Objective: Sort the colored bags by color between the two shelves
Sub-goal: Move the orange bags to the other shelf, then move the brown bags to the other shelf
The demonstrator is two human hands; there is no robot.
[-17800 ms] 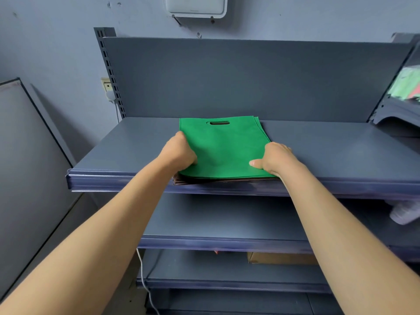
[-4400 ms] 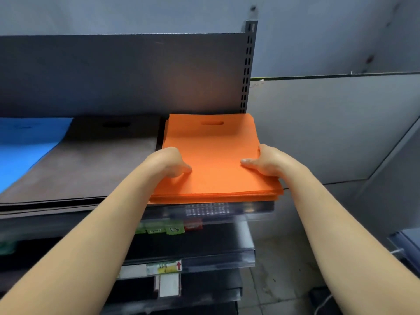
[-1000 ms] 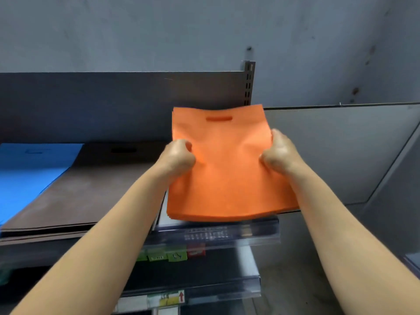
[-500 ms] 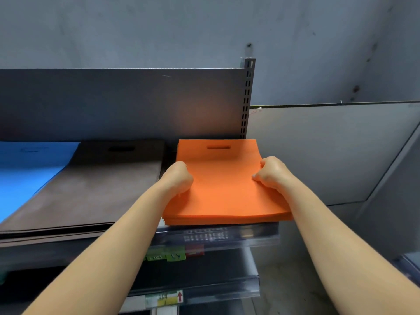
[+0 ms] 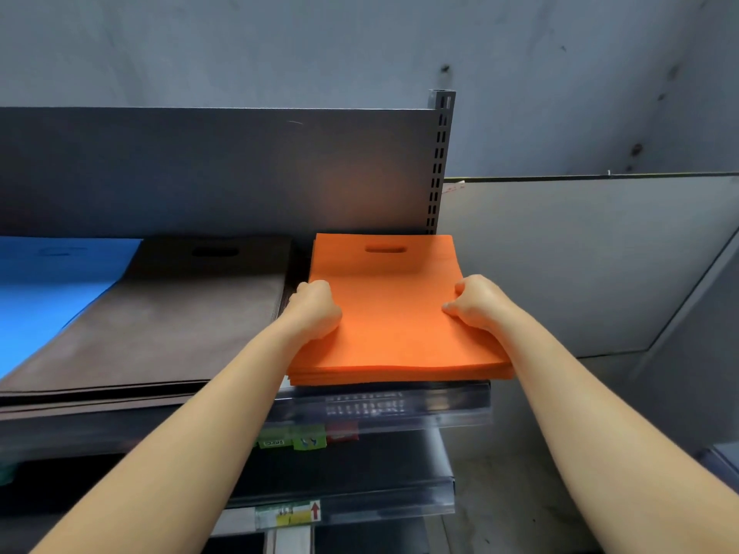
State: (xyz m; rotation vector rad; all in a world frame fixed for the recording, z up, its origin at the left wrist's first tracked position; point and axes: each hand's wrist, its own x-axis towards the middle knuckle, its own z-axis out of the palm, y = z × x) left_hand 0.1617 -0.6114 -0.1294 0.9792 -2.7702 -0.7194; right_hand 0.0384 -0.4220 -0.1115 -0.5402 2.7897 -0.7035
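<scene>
A stack of orange bags (image 5: 394,313) lies at the right end of the dark shelf (image 5: 384,405), handle cutouts toward the back. My left hand (image 5: 316,309) grips the stack's left edge with curled fingers. My right hand (image 5: 476,301) grips the right edge, thumb on top of the stack. To the left of the orange stack lies a brown stack of bags (image 5: 172,313), and a blue stack (image 5: 44,289) sits at the far left.
The shelf's back panel (image 5: 224,169) and slotted upright (image 5: 438,161) stand behind the bags. A grey board (image 5: 580,253) leans against the wall on the right. Lower shelves with price labels (image 5: 296,439) sit below.
The orange bags, held lifted and tilted a second ago, now lie flat on the shelf. Both hands have lowered with them and stay on the stack's edges.
</scene>
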